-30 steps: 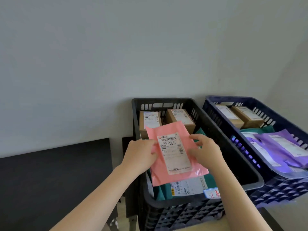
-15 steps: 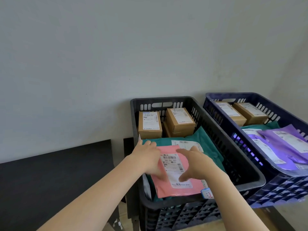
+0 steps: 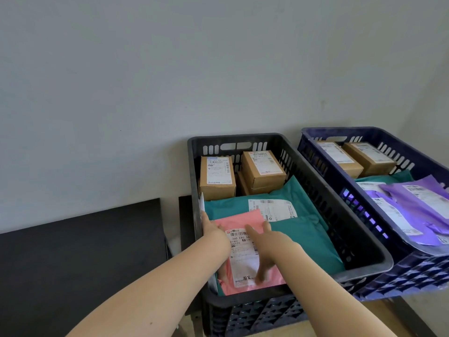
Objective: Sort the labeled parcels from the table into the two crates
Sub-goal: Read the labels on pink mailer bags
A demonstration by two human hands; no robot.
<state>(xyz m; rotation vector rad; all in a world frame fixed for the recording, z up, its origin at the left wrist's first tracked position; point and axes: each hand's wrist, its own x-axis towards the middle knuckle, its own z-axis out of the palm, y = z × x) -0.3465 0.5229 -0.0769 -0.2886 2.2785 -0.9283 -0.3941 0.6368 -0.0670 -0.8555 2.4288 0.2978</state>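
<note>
A pink labeled parcel (image 3: 243, 219) lies flat at the near left of the black crate (image 3: 233, 137), on top of a teal parcel (image 3: 306, 229). My left hand (image 3: 213, 228) touches the pink parcel's left edge, beside the crate wall. My right hand (image 3: 267, 246) rests flat on its white label with fingers spread. The blue crate (image 3: 340, 130) stands to the right, touching the black one. It holds purple parcels (image 3: 418, 205), a teal one and two cardboard boxes (image 3: 364, 159).
Two labeled cardboard boxes (image 3: 217, 181) (image 3: 263, 171) stand at the far end of the black crate. A black table (image 3: 73, 251) is at the left. Both crates sit against a pale wall (image 3: 170, 81).
The pink parcel went from being held up over the black crate to lying flat in it on the teal parcel. Both hands followed it down and now lie on it.
</note>
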